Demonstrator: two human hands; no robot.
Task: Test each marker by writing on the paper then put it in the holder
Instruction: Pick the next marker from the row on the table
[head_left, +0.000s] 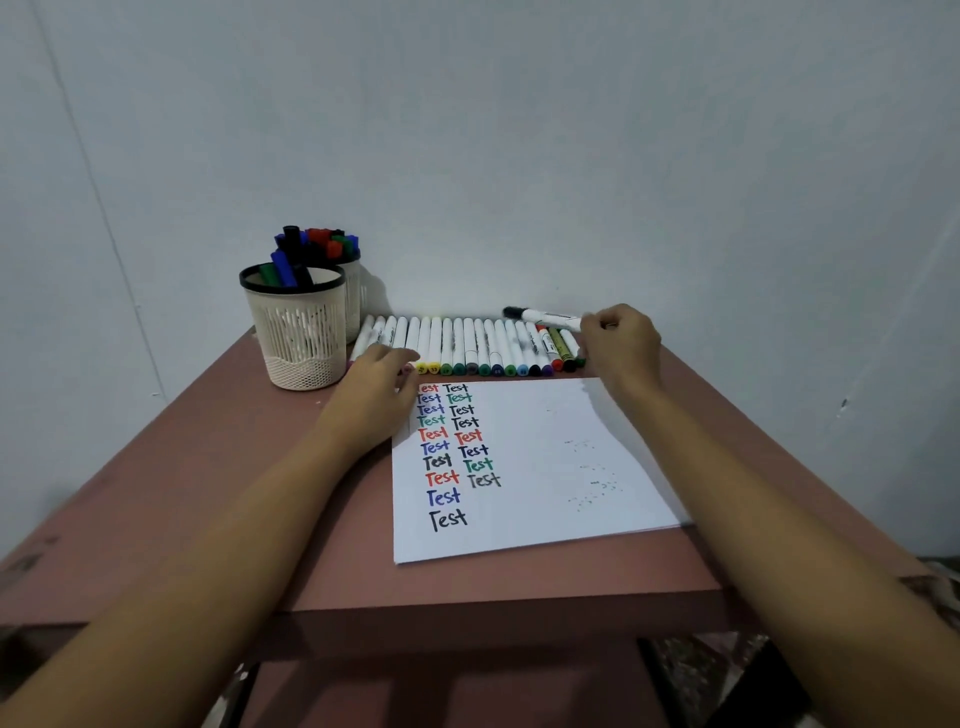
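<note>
1. My right grip is curled round one end of a white marker with a black cap. The marker lies nearly level, its cap pointing left, over the right end of the row of markers.
2. My left grip holds nothing, its fingers relaxed and fairly straight. It rests on the tabletop at the top left corner of the paper, with its fingertips at the near ends of the leftmost markers in the row.
3. The row lies side by side along the far edge of the tabletop, by the wall. The coloured caps point toward me, just beyond the paper.
4. The paper lies flat, right of centre. Two columns of the word "Test" run down its left side in red, black, blue and green. The rest is blank apart from faint specks.
5. The front holder, cream mesh with a black rim, stands at the far left and holds a few markers with green, blue and black caps.
6. The rear holder stands just behind it, packed with blue, black, red and green caps. I cannot tell whether the two touch.
</note>
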